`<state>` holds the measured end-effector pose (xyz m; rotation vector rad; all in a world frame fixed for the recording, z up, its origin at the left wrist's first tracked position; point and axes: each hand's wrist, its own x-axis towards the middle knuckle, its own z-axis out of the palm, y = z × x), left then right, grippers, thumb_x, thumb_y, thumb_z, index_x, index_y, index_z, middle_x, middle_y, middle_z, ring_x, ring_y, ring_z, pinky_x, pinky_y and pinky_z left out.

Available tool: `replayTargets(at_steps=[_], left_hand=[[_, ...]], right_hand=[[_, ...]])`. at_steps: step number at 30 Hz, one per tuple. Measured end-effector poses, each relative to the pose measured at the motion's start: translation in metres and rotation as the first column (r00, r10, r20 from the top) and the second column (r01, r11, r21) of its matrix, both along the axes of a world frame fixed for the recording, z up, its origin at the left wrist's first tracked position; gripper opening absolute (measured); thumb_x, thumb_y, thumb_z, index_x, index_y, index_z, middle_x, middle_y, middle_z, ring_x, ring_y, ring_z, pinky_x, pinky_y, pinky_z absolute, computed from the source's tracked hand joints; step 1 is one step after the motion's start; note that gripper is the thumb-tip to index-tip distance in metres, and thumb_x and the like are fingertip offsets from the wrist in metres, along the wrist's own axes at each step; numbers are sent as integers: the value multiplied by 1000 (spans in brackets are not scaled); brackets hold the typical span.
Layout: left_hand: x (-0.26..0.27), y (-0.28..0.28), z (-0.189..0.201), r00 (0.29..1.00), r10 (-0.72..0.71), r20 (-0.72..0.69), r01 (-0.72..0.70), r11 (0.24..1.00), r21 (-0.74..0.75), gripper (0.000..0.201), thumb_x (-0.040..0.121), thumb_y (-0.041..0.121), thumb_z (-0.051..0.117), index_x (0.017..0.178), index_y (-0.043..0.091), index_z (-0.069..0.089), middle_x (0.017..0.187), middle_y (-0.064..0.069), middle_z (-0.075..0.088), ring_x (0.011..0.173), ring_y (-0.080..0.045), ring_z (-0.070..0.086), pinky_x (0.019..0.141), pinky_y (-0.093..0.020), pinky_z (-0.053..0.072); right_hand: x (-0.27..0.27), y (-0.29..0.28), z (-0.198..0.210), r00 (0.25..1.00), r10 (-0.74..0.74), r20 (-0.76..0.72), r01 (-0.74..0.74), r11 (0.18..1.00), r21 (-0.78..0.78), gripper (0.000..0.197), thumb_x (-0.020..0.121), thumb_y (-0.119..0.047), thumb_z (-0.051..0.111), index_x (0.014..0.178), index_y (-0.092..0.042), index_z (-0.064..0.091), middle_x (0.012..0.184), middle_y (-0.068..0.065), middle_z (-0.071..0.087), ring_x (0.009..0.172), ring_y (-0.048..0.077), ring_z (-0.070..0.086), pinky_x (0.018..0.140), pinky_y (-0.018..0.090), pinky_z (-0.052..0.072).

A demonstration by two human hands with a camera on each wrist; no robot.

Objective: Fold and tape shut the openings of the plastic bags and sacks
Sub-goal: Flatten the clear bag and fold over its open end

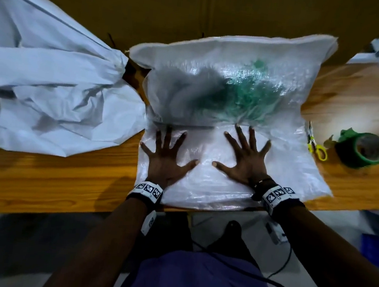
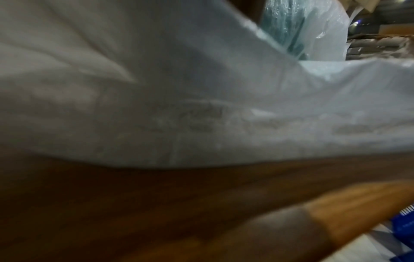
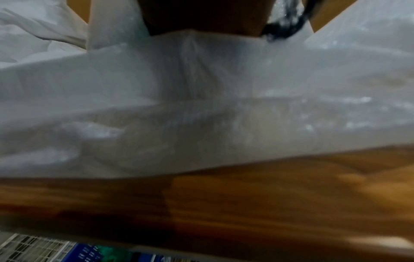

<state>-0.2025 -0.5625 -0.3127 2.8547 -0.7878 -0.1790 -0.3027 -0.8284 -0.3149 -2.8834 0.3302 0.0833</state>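
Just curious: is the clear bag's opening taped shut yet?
Not yet. Both hands, left and right, press the bag's flap flat; the tape roll sits aside.

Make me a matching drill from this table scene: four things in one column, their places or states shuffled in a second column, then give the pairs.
Column 1
1. tape roll
2. scissors
3. clear sack
4. white sack

Column 2
A. pressed flat under the left hand and right hand
B. far right on the table, green
C. crumpled at the left
D. yellow handles, between sack and tape

Pairs: 1-B, 2-D, 3-A, 4-C
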Motion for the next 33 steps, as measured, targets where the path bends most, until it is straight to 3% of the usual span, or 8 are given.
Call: replayTargets(at_steps=[3,7,11,13,16,22,30,33], left_hand=[[-1,-3,1,1000,19,10,-20,1000,24,98,84,93,33,166,43,12,175,-4,-11,160,-33,-12,110,-85,-6],[-30,-42,14,999,32,39,-30,999,-30,85,91,79,35,165,42,18,176,-4,1,160,-38,-1,113,-82,2],[-55,-91,15,998,-57,17,58,997,-54,87,90,87,32,164,47,10,175,3,-11,160,-33,-16,115,-79,-10],[-59,-95,4,1000,-21,-22,20,999,-42,92,86,94,29,164,49,10,174,3,-15,159,-33,-21,113,-80,-11],[-63,-91,-6,1000,-18,-12,18,1000,-22,93,86,94,33,164,48,12,174,2,-15,159,-33,-18,113,-82,-4],[-64,-94,-3,999,-21,-50,20,1000,-21,94,86,92,40,163,51,5,174,6,-18,159,-31,-19,113,-83,-3],[-65,-95,3,997,-35,-68,33,999,-26,92,88,90,40,164,50,6,174,5,-17,160,-30,-18,112,-85,-2],[-71,-90,13,998,-40,-44,38,999,-38,89,93,85,40,165,45,6,174,3,-17,160,-29,-19,114,-83,0]], right_hand=[[-1,-1,0,1000,12,0,-12,1000,12,108,76,-100,41,165,-46,14,175,-12,-9,162,30,-12,107,89,3],[2,-9,7,997,52,-53,-48,996,69,99,82,-95,34,165,-46,14,176,-9,-8,162,31,-11,108,88,6],[-14,-41,38,985,25,170,-37,997,69,81,93,-79,40,161,-38,35,175,1,17,162,30,12,120,70,21],[-31,-71,36,981,41,191,-40,999,-10,88,89,-84,44,162,-37,35,176,0,13,162,28,7,123,67,15],[-60,-103,15,994,44,96,-41,999,-34,103,80,-96,40,165,-38,26,177,-4,-1,163,30,-3,123,69,13],[-73,-107,-1,997,-1,80,0,1000,13,102,80,-93,50,165,-42,23,176,-9,-5,162,28,-8,126,66,4],[-73,-108,3,998,0,63,-2,999,33,103,80,-96,43,164,-41,23,176,-7,-2,163,28,-6,126,66,4],[-71,-102,9,998,32,59,-33,999,16,101,83,-92,41,166,-37,20,177,0,1,162,34,-1,123,70,11]])
